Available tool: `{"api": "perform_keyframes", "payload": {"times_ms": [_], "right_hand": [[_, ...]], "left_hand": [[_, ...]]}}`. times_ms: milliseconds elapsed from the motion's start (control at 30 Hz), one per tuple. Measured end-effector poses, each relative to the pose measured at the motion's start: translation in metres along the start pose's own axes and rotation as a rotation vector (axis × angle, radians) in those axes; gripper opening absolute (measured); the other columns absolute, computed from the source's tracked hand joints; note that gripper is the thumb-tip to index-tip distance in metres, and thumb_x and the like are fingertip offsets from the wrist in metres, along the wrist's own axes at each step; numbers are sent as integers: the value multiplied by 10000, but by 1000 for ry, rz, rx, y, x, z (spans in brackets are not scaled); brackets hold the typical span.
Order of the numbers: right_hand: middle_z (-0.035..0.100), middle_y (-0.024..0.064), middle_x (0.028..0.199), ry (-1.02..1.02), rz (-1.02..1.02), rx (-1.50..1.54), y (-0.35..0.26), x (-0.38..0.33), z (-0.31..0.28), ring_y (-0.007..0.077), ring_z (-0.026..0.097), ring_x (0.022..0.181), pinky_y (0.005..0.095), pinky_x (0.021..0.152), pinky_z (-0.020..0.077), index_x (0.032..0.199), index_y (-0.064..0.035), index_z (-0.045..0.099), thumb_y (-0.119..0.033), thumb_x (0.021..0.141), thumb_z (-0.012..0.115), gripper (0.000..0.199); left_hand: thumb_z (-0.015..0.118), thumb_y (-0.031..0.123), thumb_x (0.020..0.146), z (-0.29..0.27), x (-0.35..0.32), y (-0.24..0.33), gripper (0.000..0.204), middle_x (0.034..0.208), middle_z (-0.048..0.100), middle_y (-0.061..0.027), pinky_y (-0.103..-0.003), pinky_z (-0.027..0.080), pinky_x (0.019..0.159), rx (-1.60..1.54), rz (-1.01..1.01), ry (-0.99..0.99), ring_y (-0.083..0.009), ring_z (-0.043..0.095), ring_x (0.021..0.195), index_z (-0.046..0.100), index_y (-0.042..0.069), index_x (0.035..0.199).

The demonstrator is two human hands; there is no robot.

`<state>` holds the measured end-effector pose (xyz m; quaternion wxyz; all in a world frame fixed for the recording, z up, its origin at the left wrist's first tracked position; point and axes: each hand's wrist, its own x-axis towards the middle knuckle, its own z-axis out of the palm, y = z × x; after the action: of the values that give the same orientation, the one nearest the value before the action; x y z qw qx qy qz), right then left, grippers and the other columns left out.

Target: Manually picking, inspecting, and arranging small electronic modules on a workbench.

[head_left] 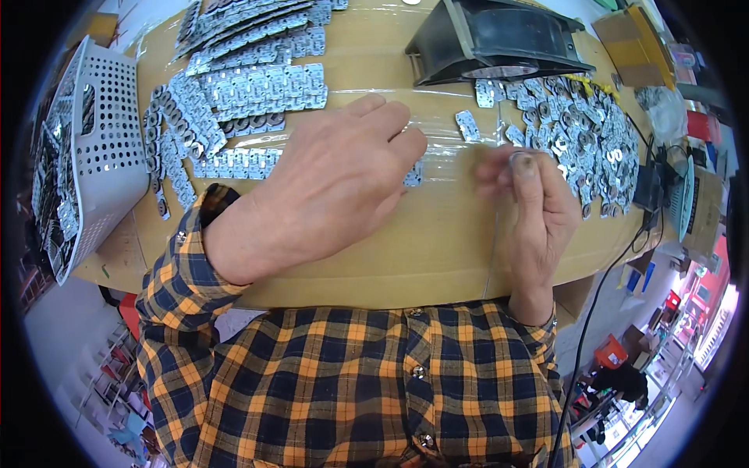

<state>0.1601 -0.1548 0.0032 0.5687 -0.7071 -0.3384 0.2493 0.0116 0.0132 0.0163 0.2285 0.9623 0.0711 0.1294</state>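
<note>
left hand [339,168] over circuit boards [238,164], right hand [538,191] nearby; i cannot tell either grip's state.

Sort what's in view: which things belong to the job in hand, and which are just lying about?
Apparently in the job:
left hand
right hand
circuit-board strips
loose circuit boards
perforated basket

Probably just lying about:
black fan-like unit
cardboard box
plastic bag

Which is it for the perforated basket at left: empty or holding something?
Holding something: silvery pieces show inside the perforated basket. Whether it is full, I cannot tell.
</note>
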Motion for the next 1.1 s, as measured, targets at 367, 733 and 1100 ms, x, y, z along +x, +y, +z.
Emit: {"api": "perform_keyframes", "payload": {"times_ms": [367, 733, 1100], "right_hand": [[613, 35, 704, -225, 204, 62, -13, -10, 0, 56, 527, 545, 177, 498, 395, 841, -27, 577, -249, 1020, 479, 302], [640, 189, 979, -357, 373, 445, -18, -18, 11, 182, 659, 717, 252, 560, 526, 818, 20, 552, -222, 1014, 459, 325], [644, 154, 1013, -352, 196, 312, -16, -21, 23, 186, 650, 804, 280, 686, 549, 795, 73, 584, -24, 932, 517, 181]], "left_hand": [[742, 34, 661, 8, 7, 1, 301, 807, 576, -78, -274, 448, 525, -443, 120, 191, -181, 584, 652, 598, 9, 924], [573, 118, 970, 2, -9, 7, 231, 987, 654, -65, -279, 551, 798, -1421, -596, 394, -99, 641, 846, 552, -11, 1160], [614, 55, 921, 20, -45, 40, 326, 1060, 609, -116, -319, 509, 876, -1361, -628, 736, -183, 616, 981, 461, -17, 1200]]}}
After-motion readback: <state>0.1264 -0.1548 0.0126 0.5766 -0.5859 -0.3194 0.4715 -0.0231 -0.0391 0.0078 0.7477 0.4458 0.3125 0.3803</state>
